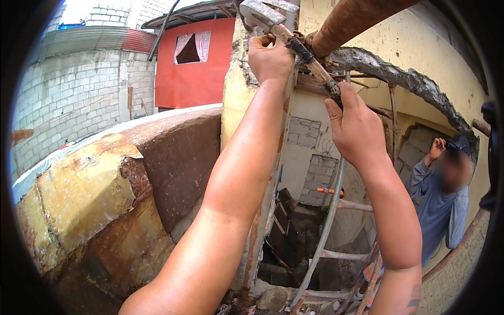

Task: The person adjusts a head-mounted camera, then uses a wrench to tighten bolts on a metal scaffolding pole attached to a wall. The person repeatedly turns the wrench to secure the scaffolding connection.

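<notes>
My right hand (pixel 359 123) is closed round the lower end of a hammer (pixel 316 67), whose wooden handle has dark tape wrapped on it. The hammer's grey metal head is up at the top, just above my left hand (pixel 270 60). That left hand is raised against the broken edge of a yellow wall (pixel 234 86). Its fingers are curled shut; whatever they hold is hidden. Close to the hammer's handle, a rusty pipe (pixel 362 23) slants in from the upper right.
Below lies a deep opening with a ladder (pixel 344 255) and rubble (pixel 273 298). At the right a person in a cap and grey-blue shirt (pixel 443 210) stands with one hand raised. Rusted, peeling sheet metal (pixel 86 184) fills the left. Behind are a block wall and a red wall (pixel 205 84).
</notes>
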### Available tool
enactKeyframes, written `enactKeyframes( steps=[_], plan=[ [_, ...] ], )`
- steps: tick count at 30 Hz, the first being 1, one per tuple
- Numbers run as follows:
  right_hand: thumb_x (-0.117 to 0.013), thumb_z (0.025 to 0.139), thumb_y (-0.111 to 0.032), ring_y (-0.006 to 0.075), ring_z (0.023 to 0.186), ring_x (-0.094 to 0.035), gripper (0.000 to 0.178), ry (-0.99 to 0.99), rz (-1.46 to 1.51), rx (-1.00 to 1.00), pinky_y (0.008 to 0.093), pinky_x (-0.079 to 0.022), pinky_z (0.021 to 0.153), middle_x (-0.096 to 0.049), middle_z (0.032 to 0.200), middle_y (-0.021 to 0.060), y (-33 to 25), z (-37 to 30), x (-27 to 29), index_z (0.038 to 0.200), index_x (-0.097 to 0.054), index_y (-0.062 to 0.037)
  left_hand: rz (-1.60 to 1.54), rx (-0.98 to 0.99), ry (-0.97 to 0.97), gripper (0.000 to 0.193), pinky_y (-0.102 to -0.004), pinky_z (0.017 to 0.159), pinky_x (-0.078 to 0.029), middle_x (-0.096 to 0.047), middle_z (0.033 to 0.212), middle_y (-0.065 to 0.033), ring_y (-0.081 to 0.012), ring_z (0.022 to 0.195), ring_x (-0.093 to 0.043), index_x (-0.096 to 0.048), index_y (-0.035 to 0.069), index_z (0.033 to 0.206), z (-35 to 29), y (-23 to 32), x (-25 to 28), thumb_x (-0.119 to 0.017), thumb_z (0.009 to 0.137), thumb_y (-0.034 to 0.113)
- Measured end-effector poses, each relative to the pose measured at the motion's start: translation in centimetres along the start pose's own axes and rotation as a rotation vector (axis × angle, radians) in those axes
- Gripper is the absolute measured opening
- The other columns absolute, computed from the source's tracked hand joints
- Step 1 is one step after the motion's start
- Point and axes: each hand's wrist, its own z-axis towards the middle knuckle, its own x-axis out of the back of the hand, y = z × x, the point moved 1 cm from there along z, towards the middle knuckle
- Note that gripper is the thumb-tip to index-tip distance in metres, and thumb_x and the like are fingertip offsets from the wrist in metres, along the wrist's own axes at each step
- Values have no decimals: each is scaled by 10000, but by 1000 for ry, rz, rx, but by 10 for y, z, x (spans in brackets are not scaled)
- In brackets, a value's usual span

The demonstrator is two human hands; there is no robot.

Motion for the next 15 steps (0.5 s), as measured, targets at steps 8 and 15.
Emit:
enactKeyframes(
  steps=[8, 15],
  plan=[
    [-557, 1034, -309, 473, 811, -681, 314, -37, 15, -54, 557, -548, 710, -696, 922, 234, -1, 3, 16, 1183, -507, -38, 23, -33, 3, 445, -372, 742, -534, -724, 830, -133, -252, 748, -676, -660, 15, 907, -7, 7, 4, -852, 828, 408],
    [-548, 1040, -312, 470, 826, -686, 275, -63, -37, -39, 552, -550, 716, -704, 907, 231, -1, 9, 25, 1135, -506, -57, 14, -15, 23, 351, -336, 706, -530, -717, 816, -98, -189, 718, -652, -654, 11, 887, -10, 16, 3, -853, 834, 295]
  ],
)
